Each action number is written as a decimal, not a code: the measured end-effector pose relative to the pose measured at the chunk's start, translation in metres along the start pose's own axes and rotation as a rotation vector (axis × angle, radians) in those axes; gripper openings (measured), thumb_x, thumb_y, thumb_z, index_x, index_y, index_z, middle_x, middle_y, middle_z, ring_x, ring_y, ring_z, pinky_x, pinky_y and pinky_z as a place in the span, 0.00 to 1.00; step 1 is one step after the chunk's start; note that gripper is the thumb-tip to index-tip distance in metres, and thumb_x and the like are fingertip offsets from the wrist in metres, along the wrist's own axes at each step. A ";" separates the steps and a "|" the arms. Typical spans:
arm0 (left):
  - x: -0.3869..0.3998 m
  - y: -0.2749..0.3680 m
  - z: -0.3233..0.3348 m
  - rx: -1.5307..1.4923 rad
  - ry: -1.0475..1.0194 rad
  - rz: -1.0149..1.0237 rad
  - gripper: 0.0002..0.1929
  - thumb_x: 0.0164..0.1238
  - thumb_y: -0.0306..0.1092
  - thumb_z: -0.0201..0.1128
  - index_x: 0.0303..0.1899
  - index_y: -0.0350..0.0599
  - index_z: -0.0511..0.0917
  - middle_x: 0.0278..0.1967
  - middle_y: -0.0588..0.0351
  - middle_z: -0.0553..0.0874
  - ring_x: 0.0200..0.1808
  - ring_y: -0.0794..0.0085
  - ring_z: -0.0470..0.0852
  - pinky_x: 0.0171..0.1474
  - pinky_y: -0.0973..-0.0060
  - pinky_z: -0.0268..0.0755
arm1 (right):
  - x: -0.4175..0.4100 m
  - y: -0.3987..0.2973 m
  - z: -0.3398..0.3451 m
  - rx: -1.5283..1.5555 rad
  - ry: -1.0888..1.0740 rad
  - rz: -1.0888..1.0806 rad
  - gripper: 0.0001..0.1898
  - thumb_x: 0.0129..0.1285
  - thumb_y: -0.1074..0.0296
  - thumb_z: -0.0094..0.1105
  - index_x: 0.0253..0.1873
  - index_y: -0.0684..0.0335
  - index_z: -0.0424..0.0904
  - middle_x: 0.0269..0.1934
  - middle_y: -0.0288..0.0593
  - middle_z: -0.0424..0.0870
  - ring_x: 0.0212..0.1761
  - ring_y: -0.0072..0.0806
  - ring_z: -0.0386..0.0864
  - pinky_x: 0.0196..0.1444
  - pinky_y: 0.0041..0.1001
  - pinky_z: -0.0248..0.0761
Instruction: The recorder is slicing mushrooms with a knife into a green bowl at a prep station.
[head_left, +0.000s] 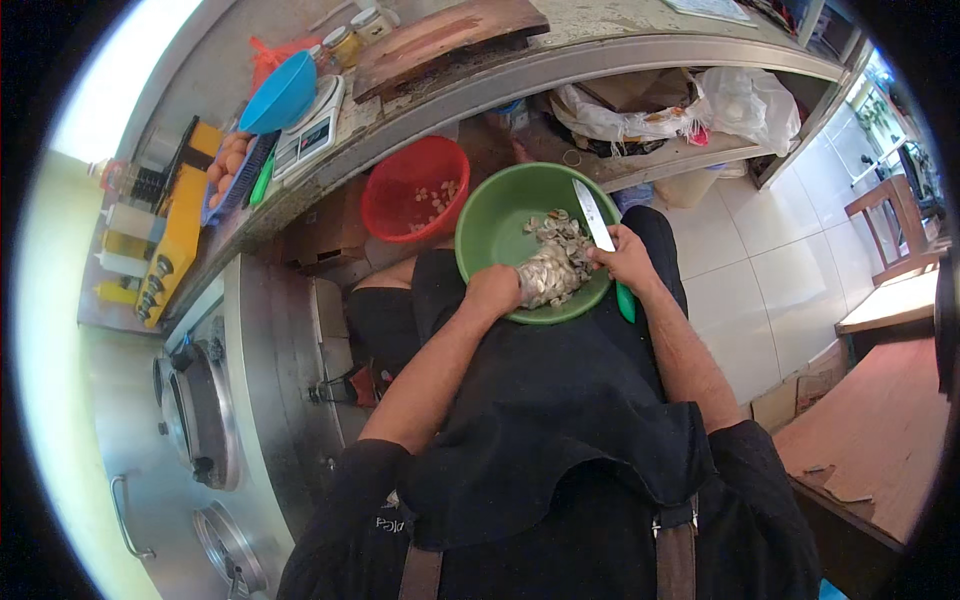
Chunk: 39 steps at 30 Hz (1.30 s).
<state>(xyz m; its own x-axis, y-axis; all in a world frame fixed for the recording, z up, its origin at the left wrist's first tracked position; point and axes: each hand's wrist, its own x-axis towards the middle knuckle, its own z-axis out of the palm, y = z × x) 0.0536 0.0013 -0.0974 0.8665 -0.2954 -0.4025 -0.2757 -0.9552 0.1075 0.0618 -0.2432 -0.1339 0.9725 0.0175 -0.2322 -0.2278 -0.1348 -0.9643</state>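
Note:
A green plastic basin (491, 217) sits on the person's lap with a heap of small grey-brown pieces (559, 225), perhaps mushrooms or shellfish. A shiny, seemingly clear plastic bag of similar pieces (551, 276) lies over the basin's near side. My left hand (495, 291) is closed at the bag's left end. At the right rim, my right hand (624, 259) has its fingertips bent against the pieces beside the bag; what they pinch is unclear. A knife with a green handle (625, 301) passes under that hand, its blade pointing up and left; whether the hand grips it is hidden.
A red plastic basin (375, 202) with small pale pieces stands beyond, left of the green one. On the counter (592, 56) above are a wooden board (450, 37), a kitchen scale (309, 142) with a blue bowl (281, 94), and a basket of eggs (232, 161). A chair (896, 225) stands right.

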 end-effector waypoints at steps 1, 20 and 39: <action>0.001 0.000 0.001 0.003 -0.001 0.004 0.11 0.54 0.29 0.55 0.35 0.36 0.83 0.39 0.41 0.84 0.40 0.50 0.83 0.43 0.58 0.75 | 0.000 0.001 0.000 0.041 -0.007 0.000 0.21 0.54 0.71 0.67 0.49 0.71 0.67 0.29 0.41 0.80 0.22 0.21 0.78 0.18 0.22 0.65; 0.000 0.007 0.011 -0.035 0.003 -0.090 0.11 0.52 0.31 0.59 0.36 0.38 0.84 0.39 0.43 0.85 0.42 0.53 0.84 0.45 0.61 0.76 | 0.000 0.003 0.002 0.087 -0.022 -0.002 0.20 0.57 0.68 0.66 0.49 0.71 0.68 0.31 0.42 0.81 0.22 0.21 0.78 0.16 0.21 0.64; 0.011 -0.002 0.020 -0.044 -0.159 0.031 0.13 0.52 0.32 0.58 0.37 0.37 0.83 0.40 0.42 0.84 0.42 0.51 0.83 0.46 0.60 0.75 | -0.004 -0.004 0.002 0.049 -0.010 -0.005 0.22 0.57 0.66 0.67 0.49 0.73 0.69 0.27 0.41 0.80 0.23 0.21 0.78 0.17 0.22 0.64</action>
<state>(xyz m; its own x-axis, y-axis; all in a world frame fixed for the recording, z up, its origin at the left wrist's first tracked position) 0.0553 0.0004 -0.1200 0.7799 -0.3212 -0.5372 -0.2795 -0.9467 0.1601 0.0589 -0.2408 -0.1291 0.9731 0.0276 -0.2288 -0.2257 -0.0865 -0.9704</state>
